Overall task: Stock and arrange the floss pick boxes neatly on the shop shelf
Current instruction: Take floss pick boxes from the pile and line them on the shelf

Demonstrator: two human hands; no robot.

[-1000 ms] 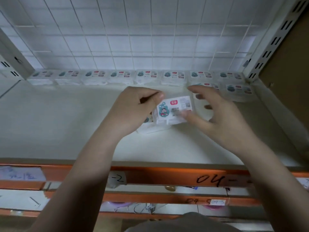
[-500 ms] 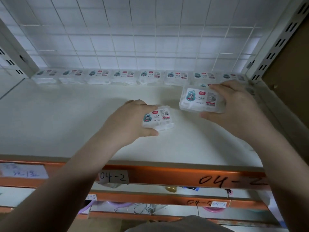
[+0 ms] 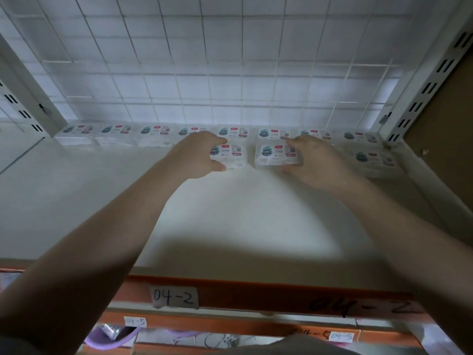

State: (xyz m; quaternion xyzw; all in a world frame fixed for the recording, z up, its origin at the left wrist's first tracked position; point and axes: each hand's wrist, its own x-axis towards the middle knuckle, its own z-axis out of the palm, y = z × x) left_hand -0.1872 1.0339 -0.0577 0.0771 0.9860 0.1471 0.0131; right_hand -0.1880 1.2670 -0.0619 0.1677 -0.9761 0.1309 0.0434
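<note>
A row of clear floss pick boxes (image 3: 156, 133) with teal and red labels lines the back of the white shelf (image 3: 76, 201). My left hand (image 3: 194, 155) grips one box (image 3: 234, 156) just in front of that row. My right hand (image 3: 314, 162) grips a second box (image 3: 276, 155) beside it, a small gap between the two. Both boxes sit on the shelf, forming a second row with another box (image 3: 373, 160) at the far right.
A white wire grid (image 3: 217, 73) backs the shelf. Slotted metal uprights (image 3: 425, 88) stand at both back corners. An orange front rail (image 3: 256, 295) carries handwritten labels reading 04-2. A lower shelf shows below it.
Both hands have reached further back, each carrying its box from the middle of the shelf to just in front of the back row. The boxes now sit side by side.
</note>
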